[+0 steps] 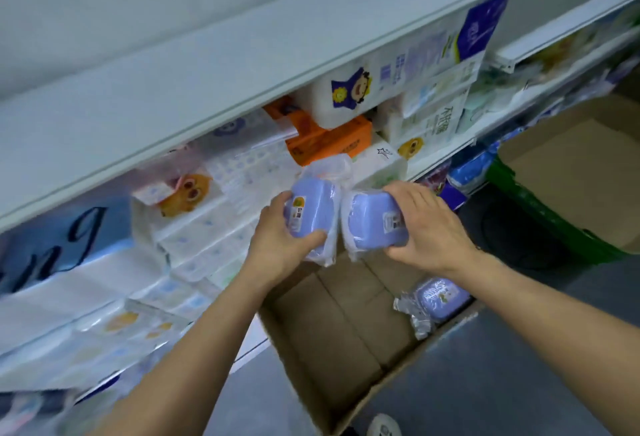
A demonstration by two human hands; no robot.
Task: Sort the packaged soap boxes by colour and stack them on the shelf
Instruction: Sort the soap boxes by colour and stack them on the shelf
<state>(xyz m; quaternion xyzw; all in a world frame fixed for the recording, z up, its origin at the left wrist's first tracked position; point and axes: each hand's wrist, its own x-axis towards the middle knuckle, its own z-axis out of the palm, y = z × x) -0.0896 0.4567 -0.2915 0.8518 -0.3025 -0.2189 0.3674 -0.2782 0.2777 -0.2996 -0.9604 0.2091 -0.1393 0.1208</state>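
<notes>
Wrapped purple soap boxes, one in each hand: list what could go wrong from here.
1. The loose clear wrap on the purple soap box in the left hand and on the one in the right hand could slip.
2. The crowded white shelf offers little space; stacked boxes might topple into the open cardboard carton.

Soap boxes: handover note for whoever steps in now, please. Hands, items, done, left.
Left hand grips one wrapped blue soap box. Right hand grips a second blue soap box. Both are held side by side above the open cardboard carton, in front of the shelf.
Done: cannot tell if any are stacked yet.
Left: place these two; a third blue box still lies in the carton.
</notes>
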